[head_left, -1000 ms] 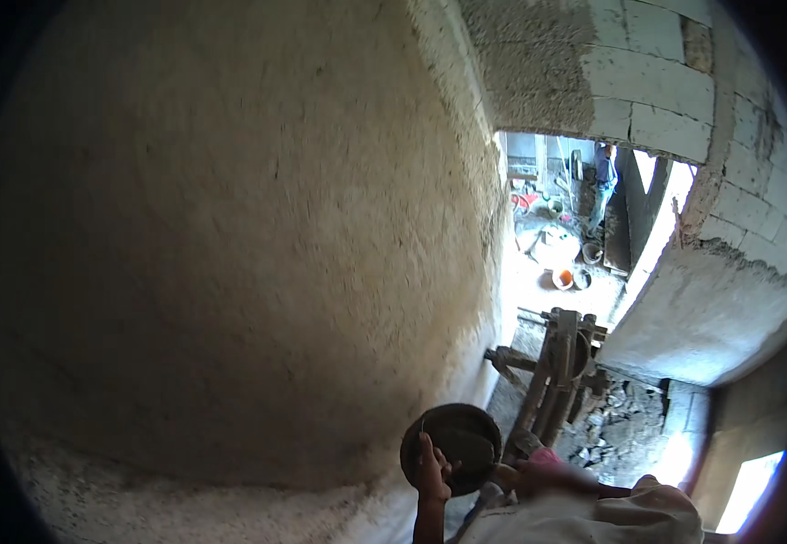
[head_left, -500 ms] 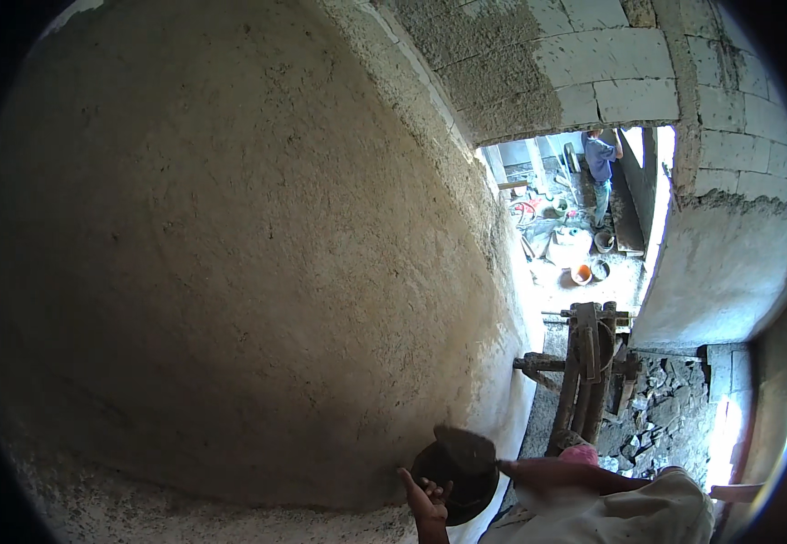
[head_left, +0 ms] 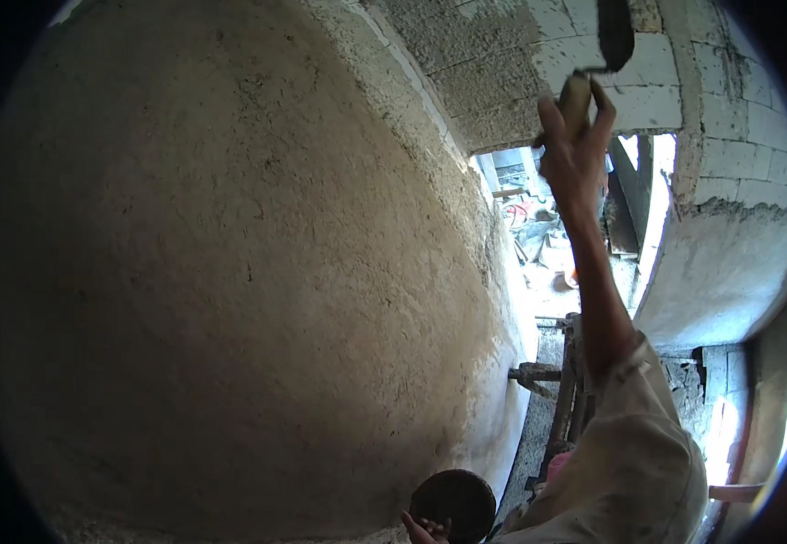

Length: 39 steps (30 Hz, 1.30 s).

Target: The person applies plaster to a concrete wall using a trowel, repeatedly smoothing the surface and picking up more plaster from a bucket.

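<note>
My right hand is raised high on an outstretched arm, its fingers closed round the wooden handle of a trowel. The trowel's dark blade points up and runs out at the top edge of the picture, in front of the block wall. Low in the picture, my left hand has its fingers curled over the rim of a dark round bucket. The wrist is cut off by the lower edge. Inside, the bucket is too dark to make out. A large plastered wall rises just left of both hands.
Bare blocks and rough mortar surround an opening ahead. Beyond it lie tools and containers, and a person there is mostly hidden behind my arm. A wooden trestle stands by the wall, partly covered by my sleeve. Rubble lies on the floor at right.
My right hand with the trowel has swung from over the bucket up to the top of the picture. The bucket and my left hand sit slightly lower in view.
</note>
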Each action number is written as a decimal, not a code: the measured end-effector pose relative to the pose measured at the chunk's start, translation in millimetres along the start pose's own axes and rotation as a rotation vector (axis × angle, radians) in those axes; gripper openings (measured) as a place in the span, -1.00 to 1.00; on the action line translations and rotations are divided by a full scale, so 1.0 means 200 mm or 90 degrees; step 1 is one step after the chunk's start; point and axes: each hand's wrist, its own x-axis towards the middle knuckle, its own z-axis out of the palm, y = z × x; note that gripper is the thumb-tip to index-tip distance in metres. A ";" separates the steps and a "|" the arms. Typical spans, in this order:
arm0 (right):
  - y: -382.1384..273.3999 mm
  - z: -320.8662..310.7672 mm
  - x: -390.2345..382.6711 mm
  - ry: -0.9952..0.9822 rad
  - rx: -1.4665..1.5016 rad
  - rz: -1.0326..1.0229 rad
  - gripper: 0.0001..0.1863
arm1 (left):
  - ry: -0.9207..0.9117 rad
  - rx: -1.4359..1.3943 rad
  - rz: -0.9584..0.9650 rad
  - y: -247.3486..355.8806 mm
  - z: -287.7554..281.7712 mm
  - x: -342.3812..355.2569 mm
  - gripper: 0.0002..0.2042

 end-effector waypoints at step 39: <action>0.36 -1.14 -2.40 -1.335 -0.252 0.607 -0.63 | -0.271 0.308 0.226 -0.01 0.39 -0.51 -0.65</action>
